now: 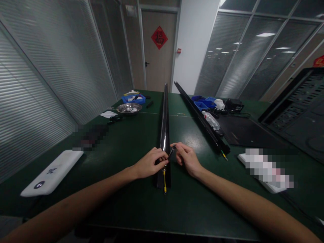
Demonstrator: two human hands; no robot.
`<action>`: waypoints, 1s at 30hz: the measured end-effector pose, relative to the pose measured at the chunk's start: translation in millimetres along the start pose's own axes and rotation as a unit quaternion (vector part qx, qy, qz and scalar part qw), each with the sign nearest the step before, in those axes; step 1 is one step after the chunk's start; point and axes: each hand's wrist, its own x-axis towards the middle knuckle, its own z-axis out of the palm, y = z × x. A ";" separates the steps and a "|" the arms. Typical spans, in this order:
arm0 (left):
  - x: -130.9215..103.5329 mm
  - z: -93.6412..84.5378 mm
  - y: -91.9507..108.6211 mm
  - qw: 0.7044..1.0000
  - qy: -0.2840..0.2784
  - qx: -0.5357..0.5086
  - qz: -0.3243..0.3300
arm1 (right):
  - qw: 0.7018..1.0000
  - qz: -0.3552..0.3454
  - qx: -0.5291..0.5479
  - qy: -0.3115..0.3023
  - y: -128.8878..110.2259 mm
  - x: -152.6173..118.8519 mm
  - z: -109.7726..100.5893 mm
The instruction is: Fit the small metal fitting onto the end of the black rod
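Note:
A long black metal channel lies on the table, pointing away from me. Over its near end, my left hand is closed, its thumb and fingers pinched together by the lower end of a small wrench; what they grip is hidden. My right hand pinches the wrench's upper, shiny end, just right of the channel. Below my left fingers, a yellow wire with a ring terminal hangs out over the channel's end.
A second black channel with a wire lies to the right, beside a plastic bottle and blue bins. At left are a metal bowl, a blue basket and a white device. A black metal panel rises at right.

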 end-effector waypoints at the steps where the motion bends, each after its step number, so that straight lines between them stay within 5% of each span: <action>1: 0.0 0.0 0.2 1.000 0.002 -0.001 -0.001 | 1.000 -0.002 -0.003 0.001 0.1 -0.1 0.4; 30: -3.6 -1.9 -7.6 0.996 -0.027 -0.022 0.076 | 0.990 -0.118 -0.083 -0.007 -17.3 -18.5 18.9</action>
